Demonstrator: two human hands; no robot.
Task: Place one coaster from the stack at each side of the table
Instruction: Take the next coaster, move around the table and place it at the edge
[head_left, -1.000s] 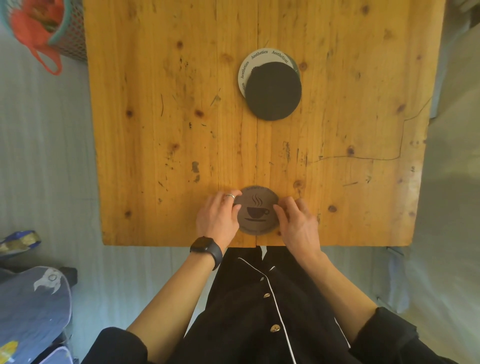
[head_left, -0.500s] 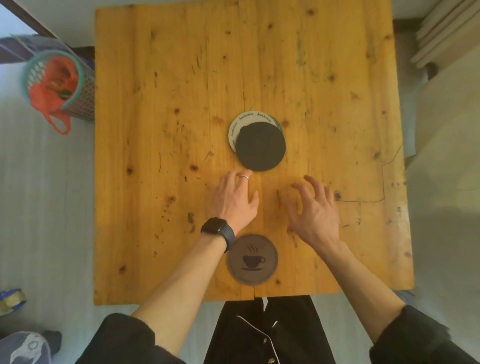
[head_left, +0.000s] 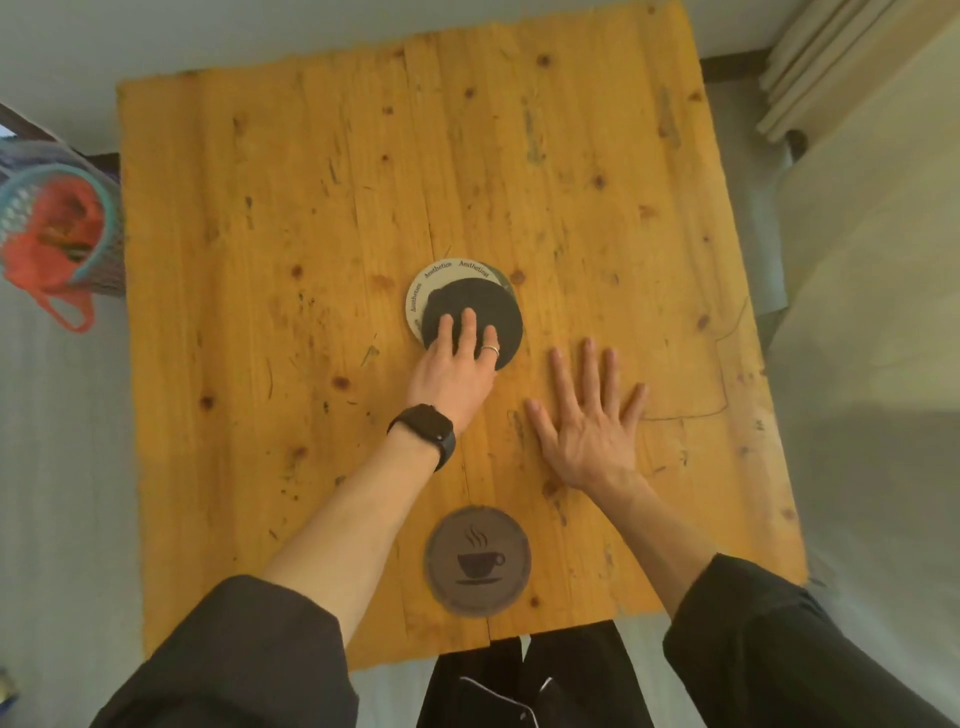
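A brown coaster (head_left: 477, 561) with a coffee cup print lies flat near the front edge of the wooden table (head_left: 260, 312). In the table's middle sits a small stack: a black coaster (head_left: 483, 301) on top, shifted off a white printed coaster (head_left: 423, 291), with another edge showing behind. My left hand (head_left: 457, 364) lies with its fingers spread flat on the black coaster. My right hand (head_left: 587, 415) rests flat on the bare wood to the right of the stack, fingers apart, holding nothing.
A mesh basket (head_left: 57, 239) with a red bag inside stands on the floor left of the table. Pale curtains (head_left: 831, 67) hang at the far right. My dark trousers (head_left: 524, 680) show below the table's front edge.
Both hands left the brown coaster at the front edge and moved forward. The left hand now rests on the black coaster; the right hand has flattened on the wood.
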